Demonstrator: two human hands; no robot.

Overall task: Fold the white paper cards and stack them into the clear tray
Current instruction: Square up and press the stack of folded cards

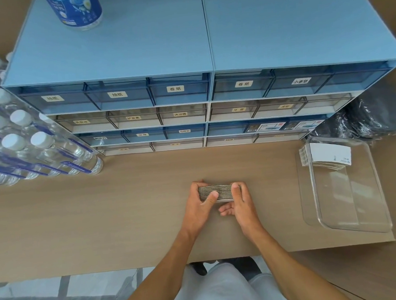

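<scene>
1. We grip a thick stack of white paper cards (pixel 219 192) edge-up over the wooden table (pixel 126 212), left hand (pixel 201 204) and right hand (pixel 238 204) each closed on it.
2. At the right we see the clear tray (pixel 347 187), with folded cards (pixel 330 156) piled in its far end.
3. Beyond stand blue drawer cabinets (pixel 121 50); water bottles (pixel 30 146) crowd the left.

Matt wood-grain table (pixel 126 212), glossy clear plastic tray (pixel 349 210), white paper cards (pixel 330 154), translucent plastic drawers (pixel 119 99).

Two hands (pixel 201 201) (pixel 241 203), two card stacks (pixel 220 191) (pixel 330 156), one tray (pixel 359 221)
</scene>
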